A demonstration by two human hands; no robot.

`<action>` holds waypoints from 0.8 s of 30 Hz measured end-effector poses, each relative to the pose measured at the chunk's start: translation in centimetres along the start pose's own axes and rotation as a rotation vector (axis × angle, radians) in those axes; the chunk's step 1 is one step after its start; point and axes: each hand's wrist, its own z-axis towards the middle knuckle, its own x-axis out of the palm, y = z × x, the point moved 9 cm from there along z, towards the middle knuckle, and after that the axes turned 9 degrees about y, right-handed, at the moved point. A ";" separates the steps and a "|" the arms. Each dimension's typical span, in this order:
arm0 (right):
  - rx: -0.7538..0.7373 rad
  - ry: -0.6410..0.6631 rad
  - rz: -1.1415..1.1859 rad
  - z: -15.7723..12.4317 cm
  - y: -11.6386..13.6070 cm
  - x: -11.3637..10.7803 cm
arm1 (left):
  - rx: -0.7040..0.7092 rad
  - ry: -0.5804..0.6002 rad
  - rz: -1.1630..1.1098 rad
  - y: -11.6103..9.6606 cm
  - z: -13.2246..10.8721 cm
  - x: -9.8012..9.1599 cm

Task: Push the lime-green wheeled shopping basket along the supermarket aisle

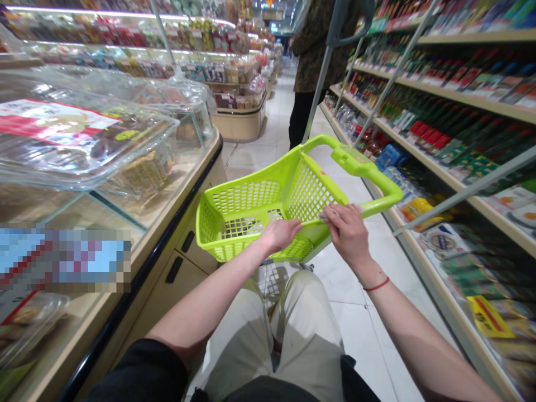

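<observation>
A bright green rolling shopping basket (251, 192) with latticed sides stands in front of my knees, its inside bare apart from the grid floor. Its looped handle (389, 192) reaches up to the right. My left hand (280, 235) is closed over the near rim, fingertips pinched and pointing right; what they hold is hidden. My right hand (348, 231), with a red string bracelet (376, 285) at the wrist, is closed at the rim's right corner beside the handle. A small pale, see-through bit shows at its fingertips, too unclear to name.
Left, a display counter (167, 223) with a dark bumper edge carries clear plastic food packs (84, 134). Stocked shelves (464, 95) with metal rails line the right. A person (312, 72) in dark clothes stands ahead in the tiled aisle (272, 106).
</observation>
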 end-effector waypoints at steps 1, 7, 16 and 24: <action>-0.039 0.014 -0.002 0.0 0.6 0.4 | 0.003 0.002 0.003 -0.1 0.0 0.0; -0.094 0.053 -0.034 0.1 -2.7 -1.5 | -0.026 0.031 0.008 0.2 -0.2 0.1; 0.088 -0.074 -0.050 0.3 -10.8 -7.1 | -0.010 0.018 0.025 0.2 0.3 0.4; -0.010 -0.014 0.007 0.3 -2.6 -2.1 | -0.020 0.024 0.026 0.4 0.2 0.6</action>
